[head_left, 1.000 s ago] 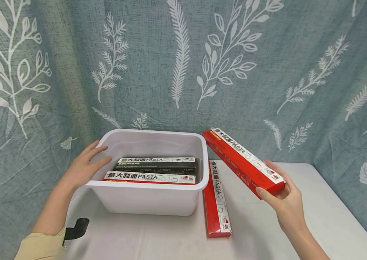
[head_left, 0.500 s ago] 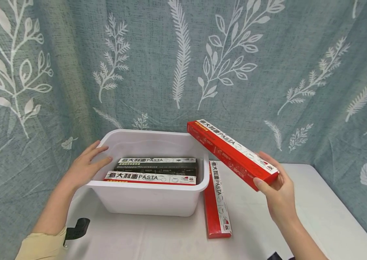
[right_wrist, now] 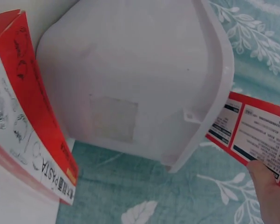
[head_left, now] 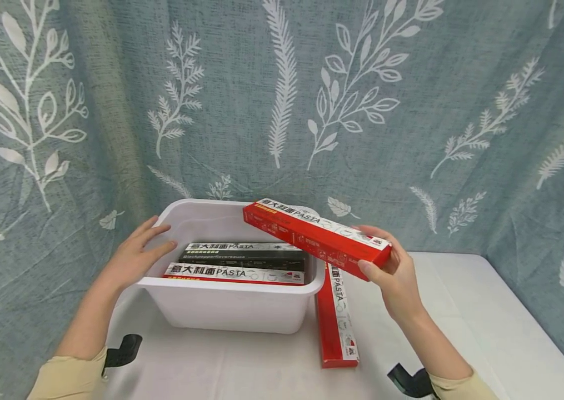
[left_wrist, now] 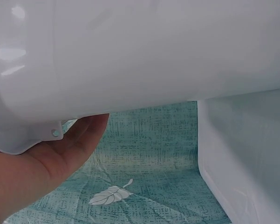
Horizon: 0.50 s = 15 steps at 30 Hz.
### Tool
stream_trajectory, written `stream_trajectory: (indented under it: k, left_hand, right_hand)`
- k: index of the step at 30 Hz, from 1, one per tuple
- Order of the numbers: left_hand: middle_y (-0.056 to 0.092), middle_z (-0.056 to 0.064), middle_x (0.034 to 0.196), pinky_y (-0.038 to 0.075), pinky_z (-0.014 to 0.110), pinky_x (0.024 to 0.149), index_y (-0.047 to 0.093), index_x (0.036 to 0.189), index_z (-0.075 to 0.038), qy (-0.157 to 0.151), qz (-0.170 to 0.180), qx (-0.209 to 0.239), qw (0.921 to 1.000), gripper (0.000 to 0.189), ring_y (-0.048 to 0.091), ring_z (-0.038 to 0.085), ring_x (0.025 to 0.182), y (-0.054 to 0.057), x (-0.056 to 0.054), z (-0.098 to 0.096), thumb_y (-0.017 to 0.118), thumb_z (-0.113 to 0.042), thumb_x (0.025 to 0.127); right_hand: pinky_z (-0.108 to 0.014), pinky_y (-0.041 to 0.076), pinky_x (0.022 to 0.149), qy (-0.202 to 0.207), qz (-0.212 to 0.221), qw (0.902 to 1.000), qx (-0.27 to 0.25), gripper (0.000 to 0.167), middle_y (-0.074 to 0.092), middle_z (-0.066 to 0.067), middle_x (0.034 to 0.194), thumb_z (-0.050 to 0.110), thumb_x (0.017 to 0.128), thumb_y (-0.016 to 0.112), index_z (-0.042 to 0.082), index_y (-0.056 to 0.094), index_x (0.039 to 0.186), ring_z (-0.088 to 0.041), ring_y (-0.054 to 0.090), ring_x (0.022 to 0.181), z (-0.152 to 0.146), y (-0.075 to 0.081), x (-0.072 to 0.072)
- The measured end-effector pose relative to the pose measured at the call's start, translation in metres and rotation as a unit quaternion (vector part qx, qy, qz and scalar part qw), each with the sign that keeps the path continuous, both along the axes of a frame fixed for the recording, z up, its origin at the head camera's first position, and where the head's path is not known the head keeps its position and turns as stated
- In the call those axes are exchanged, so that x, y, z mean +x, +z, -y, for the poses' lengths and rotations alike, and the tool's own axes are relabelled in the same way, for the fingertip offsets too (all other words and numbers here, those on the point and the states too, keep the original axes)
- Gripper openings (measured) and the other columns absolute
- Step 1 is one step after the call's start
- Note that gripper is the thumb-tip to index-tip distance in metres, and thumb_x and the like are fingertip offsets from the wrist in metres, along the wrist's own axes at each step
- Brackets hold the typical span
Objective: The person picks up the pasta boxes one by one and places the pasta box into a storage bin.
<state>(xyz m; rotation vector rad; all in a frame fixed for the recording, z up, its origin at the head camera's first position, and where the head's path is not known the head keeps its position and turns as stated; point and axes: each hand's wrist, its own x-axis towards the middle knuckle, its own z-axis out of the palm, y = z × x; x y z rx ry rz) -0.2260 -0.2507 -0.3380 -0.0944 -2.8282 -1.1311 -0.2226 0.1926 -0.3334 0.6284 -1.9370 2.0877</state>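
My right hand grips the near end of a red and white pasta box, thumb on the near side. The box is tilted, its far end raised above the right part of a white plastic bin. My left hand holds the bin's left rim, thumb and a finger reaching over the inside. In the left wrist view the rest of that hand lies under the rim outside. Inside the bin, a dark pasta box lies behind a red and white pasta box.
Another red pasta box lies lengthwise on the white table, just right of the bin. Its far end is hidden behind the held box. A green-grey curtain with white leaf patterns hangs behind the table and at both sides.
My right hand has carried the red pasta box leftward, so its far end has passed from right of the bin to over it. My left hand stays on the rim.
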Motion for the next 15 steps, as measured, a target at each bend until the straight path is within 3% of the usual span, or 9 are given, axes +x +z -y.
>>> stream_trajectory:
  k: [9, 15]
  left_hand:
    - [0.002, 0.019, 0.162, 0.014, 0.075, 0.101, 0.031, 0.15, 0.002, 0.0, -0.003, 0.0, 1.0, 0.07, 0.003, 0.052, 0.142, 0.0, 0.001, 0.0, 0.05, -0.043, 0.1]
    - [0.002, 0.018, 0.162, 0.015, 0.075, 0.101, 0.031, 0.151, 0.001, 0.001, 0.0, 0.003, 1.0, 0.071, 0.004, 0.052, 0.143, 0.0, 0.001, -0.001, 0.051, -0.044, 0.1]
  right_hand:
    - [-0.032, 0.055, 0.083, 0.036, 0.027, 0.9965, 0.071, 0.055, 0.05, -0.015, 0.135, 0.002, 0.085, 0.063, 0.001, 0.046, 0.137, -0.028, 0.051, 0.116, 0.02, 0.001, -0.017]
    - [-0.033, 0.055, 0.085, 0.077, 0.051, 0.9926, 0.078, 0.055, 0.051, -0.017, 0.134, 0.004, 0.085, 0.065, 0.003, 0.043, 0.136, -0.03, 0.051, 0.117, 0.035, 0.003, -0.029]
